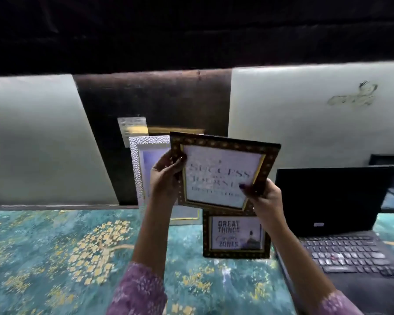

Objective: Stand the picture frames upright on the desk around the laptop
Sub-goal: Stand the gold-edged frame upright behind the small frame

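A dark patterned picture frame (223, 171) with a "SUCCESS" print is held tilted in the air, up and to the left of the open laptop (341, 226). The left hand (166, 176) pinches its left edge; the right hand (259, 196) pinches its lower right corner. Below it, just left of the laptop, a smaller dark frame (236, 235) stands upright on the teal floral desk cover (55, 246). Farther left of the laptop, behind the held frame, stands a silver textured frame (141, 160).

place: home desk nook | cues: open laptop (341, 223), floral teal desk cover (55, 258), framed quote prints (236, 236)
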The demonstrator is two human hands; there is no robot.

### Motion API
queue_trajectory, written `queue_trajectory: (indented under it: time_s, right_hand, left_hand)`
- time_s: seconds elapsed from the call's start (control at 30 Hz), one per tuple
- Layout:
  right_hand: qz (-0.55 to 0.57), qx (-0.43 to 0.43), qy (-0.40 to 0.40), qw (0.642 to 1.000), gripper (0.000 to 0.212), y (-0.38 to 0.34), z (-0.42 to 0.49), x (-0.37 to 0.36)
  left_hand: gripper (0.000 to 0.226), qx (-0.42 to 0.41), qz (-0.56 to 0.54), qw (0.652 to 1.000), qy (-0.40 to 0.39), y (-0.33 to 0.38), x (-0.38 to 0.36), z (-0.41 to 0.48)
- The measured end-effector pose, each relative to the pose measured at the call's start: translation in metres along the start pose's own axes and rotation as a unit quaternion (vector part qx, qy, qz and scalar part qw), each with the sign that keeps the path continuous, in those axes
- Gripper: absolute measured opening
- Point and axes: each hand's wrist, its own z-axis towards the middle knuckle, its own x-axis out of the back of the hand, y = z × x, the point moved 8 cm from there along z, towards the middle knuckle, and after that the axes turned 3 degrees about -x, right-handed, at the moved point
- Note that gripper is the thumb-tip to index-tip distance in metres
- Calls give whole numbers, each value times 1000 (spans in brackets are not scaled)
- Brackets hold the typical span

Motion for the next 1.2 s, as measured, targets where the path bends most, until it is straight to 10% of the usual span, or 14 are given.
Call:
queue_trajectory:
  time_s: [0.43,1.2]
  right_hand:
    - [-132,-55,-54,988,64,18,138,54]
    - [-237,-299,-118,917,94,107,153,35]
  left_hand:
    - [38,61,5,966,251,-131,-33,83]
    - [34,246,188,917,254,-259,34,96]
